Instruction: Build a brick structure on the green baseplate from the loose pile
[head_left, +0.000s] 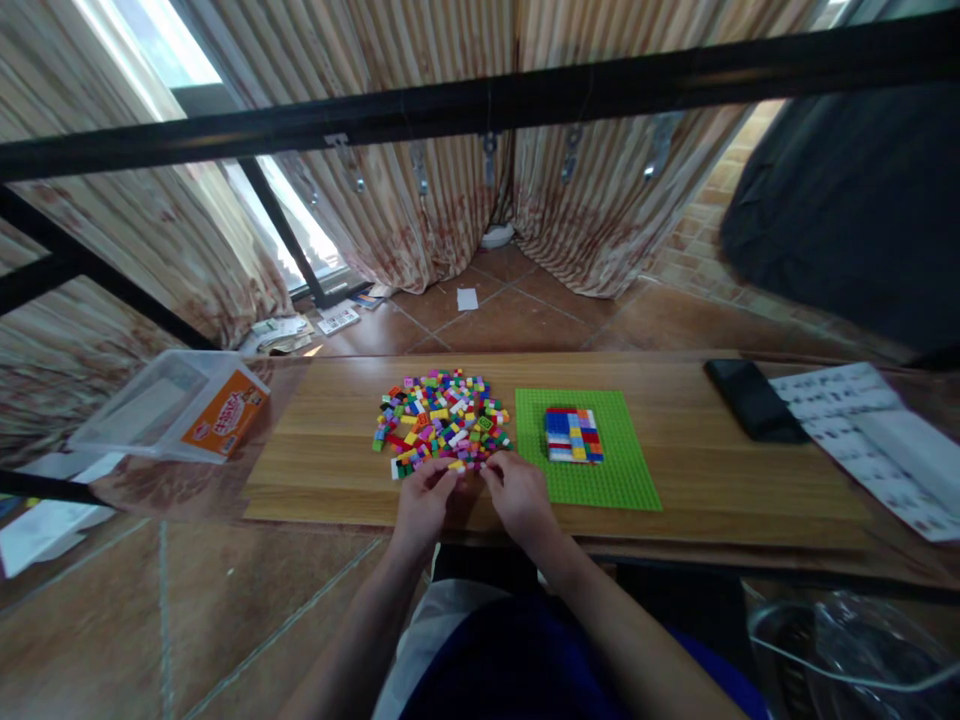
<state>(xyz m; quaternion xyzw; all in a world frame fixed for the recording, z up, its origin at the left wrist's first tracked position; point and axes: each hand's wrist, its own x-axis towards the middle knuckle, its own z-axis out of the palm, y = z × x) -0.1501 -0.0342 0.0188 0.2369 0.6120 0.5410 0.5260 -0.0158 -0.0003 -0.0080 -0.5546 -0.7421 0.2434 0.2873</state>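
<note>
A heap of small, many-coloured toy building bricks [450,415] lies on the wooden board. At its near edge my left hand [426,500] is closed in a pinch, with a small yellow brick [457,466] at its fingertips. My right hand [521,495] is just beside it, thumb and fingers pressed together at the bricks; whatever they grip is too small to make out. To the right is a green studded baseplate [622,470], bearing a roughly square block of built bricks [574,436] in blue, white, yellow, red and orange.
A clear plastic tub with an orange label [225,415] stands at the left. Toward the right end are a black phone-like object [756,400] and printed sheets [862,440]. A black metal bar [480,105] crosses above the far side. Curtains hang behind.
</note>
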